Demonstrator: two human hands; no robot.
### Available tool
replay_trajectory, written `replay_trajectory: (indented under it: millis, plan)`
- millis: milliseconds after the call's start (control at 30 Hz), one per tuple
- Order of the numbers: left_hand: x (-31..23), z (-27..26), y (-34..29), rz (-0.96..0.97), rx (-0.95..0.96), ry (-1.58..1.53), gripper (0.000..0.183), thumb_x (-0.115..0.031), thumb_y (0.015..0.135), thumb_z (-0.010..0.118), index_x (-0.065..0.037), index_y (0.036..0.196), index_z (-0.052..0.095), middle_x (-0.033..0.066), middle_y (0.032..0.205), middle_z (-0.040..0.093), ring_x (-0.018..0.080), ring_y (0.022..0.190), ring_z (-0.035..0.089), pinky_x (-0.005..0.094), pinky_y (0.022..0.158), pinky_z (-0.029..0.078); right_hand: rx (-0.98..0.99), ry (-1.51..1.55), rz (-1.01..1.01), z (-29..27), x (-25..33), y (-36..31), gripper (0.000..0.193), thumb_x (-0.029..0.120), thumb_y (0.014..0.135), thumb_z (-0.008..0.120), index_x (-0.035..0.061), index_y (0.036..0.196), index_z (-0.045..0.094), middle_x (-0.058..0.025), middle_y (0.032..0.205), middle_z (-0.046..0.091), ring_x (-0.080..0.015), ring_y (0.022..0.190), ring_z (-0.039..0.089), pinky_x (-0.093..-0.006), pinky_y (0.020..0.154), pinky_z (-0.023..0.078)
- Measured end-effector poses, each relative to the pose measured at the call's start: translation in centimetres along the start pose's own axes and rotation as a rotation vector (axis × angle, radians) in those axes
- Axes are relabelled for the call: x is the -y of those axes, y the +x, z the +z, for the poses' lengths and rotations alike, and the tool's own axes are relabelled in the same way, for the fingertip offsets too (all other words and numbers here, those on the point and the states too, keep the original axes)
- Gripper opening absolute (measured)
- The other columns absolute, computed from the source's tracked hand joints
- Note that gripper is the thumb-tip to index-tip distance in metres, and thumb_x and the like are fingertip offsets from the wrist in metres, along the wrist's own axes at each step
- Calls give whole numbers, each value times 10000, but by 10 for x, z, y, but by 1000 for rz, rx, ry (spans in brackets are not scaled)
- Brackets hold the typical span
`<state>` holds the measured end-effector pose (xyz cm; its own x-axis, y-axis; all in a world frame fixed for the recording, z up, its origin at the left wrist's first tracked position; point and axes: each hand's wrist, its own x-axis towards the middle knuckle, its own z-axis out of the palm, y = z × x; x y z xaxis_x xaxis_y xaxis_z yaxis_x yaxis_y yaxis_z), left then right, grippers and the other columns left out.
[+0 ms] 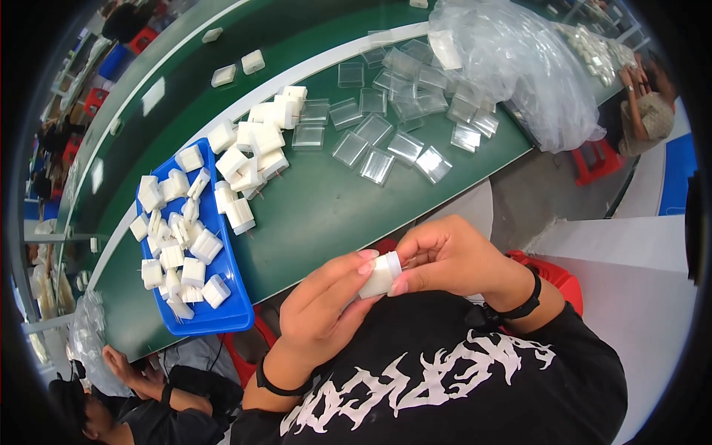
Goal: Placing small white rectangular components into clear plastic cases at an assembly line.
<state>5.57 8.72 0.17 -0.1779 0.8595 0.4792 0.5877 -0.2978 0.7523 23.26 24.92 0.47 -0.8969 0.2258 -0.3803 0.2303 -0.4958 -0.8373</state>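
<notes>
Held between both bare hands is a small white block (379, 279), kept in the air just off the near edge of the green table (334, 215), in front of the black printed shirt (445, 371). Its body is clasped by the fingers and thumb of the left hand (320, 300), while its paler collar, at the end turned to the right, is pinched by the thumb and fingers of the right hand (456, 263). Some of that end is hidden by the right fingers. A dark band is worn on each wrist.

On the table's left part, a blue tray (243, 317) is set, loaded with a jumbled heap of similar white pieces (172, 256). Beside its right wall, more white blocks (259, 139) are piled directly on the table, thin metal leads being seen on some of them. Farther right, clear plastic pieces (377, 166) are scattered, some overlapped, and next to them a large transparent bag (519, 74) is slumped at the table's right end. Beyond a pale curved strip (308, 68), a few white blocks are spread well apart on a dark green surface (311, 33). Co-workers are seen at the lower left (167, 423) and at the upper right (647, 115).
</notes>
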Motion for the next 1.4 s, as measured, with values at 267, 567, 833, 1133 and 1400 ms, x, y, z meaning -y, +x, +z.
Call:
replay_trajectory:
  millis: [267, 567, 833, 1133, 1400]
  plan:
    - [-3, 2, -9, 138, -30, 106, 475, 75, 727, 850, -6, 1161, 676, 203, 1135, 714, 307, 947, 735, 361, 808, 616, -45, -479, -396, 3, 22, -6, 300, 13, 803, 845, -24, 1088, 758, -164, 1031, 775, -225, 935, 763, -317, 836, 599]
    - [0, -1, -12, 299, -17, 49, 301, 59, 759, 739, 98, 1055, 702, 241, 1113, 698, 360, 917, 728, 385, 787, 623, -21, -626, -563, 7, 19, -10, 264, 43, 763, 881, -25, 996, 778, -160, 986, 782, -262, 887, 778, -317, 798, 606]
    - [-4, -2, -16, 313, -23, 136, 336, 77, 754, 755, 91, 1084, 693, 247, 1117, 693, 357, 914, 732, 375, 753, 627, -13, -536, -485, 13, 19, -5, 255, 28, 763, 879, -33, 987, 772, -160, 963, 783, -267, 908, 775, -333, 835, 599]
    - [-5, -7, -12, -297, -122, -398, 479, 84, 788, 771, 48, 1250, 649, 210, 1236, 652, 264, 1121, 667, 364, 930, 558, -30, -631, -698, 2, 24, -5, 470, 16, 736, 834, 13, 1191, 715, -214, 1314, 675, -365, 1134, 697, -409, 953, 550]
    - [0, -10, -20, -439, -48, -620, 313, 63, 861, 722, 65, 1173, 695, 201, 1213, 666, 233, 1078, 668, 325, 897, 545, -10, -684, -829, 14, 13, 5, 409, -22, 721, 804, 16, 1122, 733, -179, 1165, 739, -360, 1099, 712, -419, 936, 564]
